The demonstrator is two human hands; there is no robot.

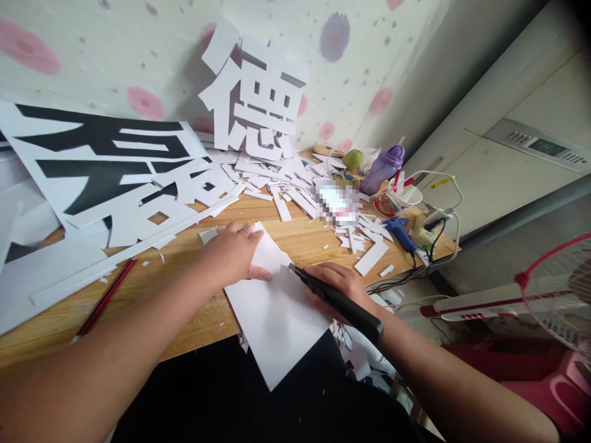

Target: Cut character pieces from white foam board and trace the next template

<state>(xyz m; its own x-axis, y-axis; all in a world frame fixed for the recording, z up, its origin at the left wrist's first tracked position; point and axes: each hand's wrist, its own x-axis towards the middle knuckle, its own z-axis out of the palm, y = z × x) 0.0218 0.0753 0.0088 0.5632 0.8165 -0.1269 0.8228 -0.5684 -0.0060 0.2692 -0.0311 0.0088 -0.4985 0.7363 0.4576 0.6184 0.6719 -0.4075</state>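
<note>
My left hand [235,253] lies flat with fingers spread on a white paper sheet [277,314] that hangs over the front edge of the wooden table [198,326]. My right hand [339,288] is closed around a black utility knife [337,300], whose tip meets the sheet's right edge near my left fingertips.
White paper scraps [286,178] litter the table's far half. Large cut-out characters [258,104] lean on the wall, and black-printed sheets [106,166] lie at left. A red pencil [106,298], a blue glue gun [401,234], a purple bottle [383,167], cables and a fan [558,289] are nearby.
</note>
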